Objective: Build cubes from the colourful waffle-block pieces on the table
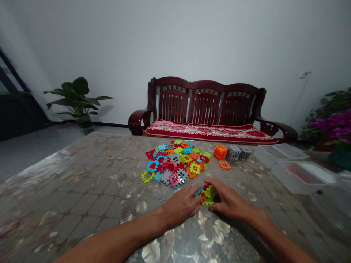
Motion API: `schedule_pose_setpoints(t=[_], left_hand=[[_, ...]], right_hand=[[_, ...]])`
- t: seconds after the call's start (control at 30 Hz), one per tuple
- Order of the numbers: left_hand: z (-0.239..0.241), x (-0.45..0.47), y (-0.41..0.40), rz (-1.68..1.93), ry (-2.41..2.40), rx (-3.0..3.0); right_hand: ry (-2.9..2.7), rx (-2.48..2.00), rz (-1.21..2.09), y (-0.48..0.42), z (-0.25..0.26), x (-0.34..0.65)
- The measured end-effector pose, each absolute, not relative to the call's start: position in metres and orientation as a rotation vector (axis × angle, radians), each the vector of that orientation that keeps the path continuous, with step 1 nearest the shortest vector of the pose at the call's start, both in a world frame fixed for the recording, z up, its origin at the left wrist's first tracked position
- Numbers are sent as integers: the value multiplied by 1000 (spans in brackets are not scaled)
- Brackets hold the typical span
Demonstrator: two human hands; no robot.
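Observation:
Between my two hands stands a small assembly of interlocking plastic panels (208, 192), with lime green, orange, red and blue pieces showing. My left hand (186, 202) grips it from the left, its fingertips on the blue and orange edges. From the right, my right hand (229, 200) curls around it, thumb low and fingers over the top by the green panel. Its far side is hidden by my fingers. Just beyond lies a loose pile of panels (175, 160) in red, blue, green, grey and orange, some with window cut-outs.
Right of the pile stand an orange panel stack (220, 152) and grey panel stacks (238, 153), with a single orange panel (225, 165) in front. Clear plastic boxes (301, 177) sit at the table's right. Behind the patterned table (90, 190) is a wooden bench (205, 98).

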State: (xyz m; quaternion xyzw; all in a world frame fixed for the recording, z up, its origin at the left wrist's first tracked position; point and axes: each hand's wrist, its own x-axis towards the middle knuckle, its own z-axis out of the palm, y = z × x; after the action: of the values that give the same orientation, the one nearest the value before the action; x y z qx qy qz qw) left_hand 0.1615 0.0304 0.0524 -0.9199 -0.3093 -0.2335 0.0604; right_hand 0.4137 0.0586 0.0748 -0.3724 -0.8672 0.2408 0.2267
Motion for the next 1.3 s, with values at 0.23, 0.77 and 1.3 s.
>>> schedule_pose_setpoints(t=[0.23, 0.77, 1.3], left_hand=[[50, 163, 39, -683, -954, -2725], [81, 166, 84, -926, -1718, -2655], [121, 42, 168, -996, -2292, -2178]], right_hand=[[-2385, -1002, 465, 52, 64, 411], [-1865, -1312, 646, 102, 74, 377], [-1825, -1312, 213, 159, 34, 378]])
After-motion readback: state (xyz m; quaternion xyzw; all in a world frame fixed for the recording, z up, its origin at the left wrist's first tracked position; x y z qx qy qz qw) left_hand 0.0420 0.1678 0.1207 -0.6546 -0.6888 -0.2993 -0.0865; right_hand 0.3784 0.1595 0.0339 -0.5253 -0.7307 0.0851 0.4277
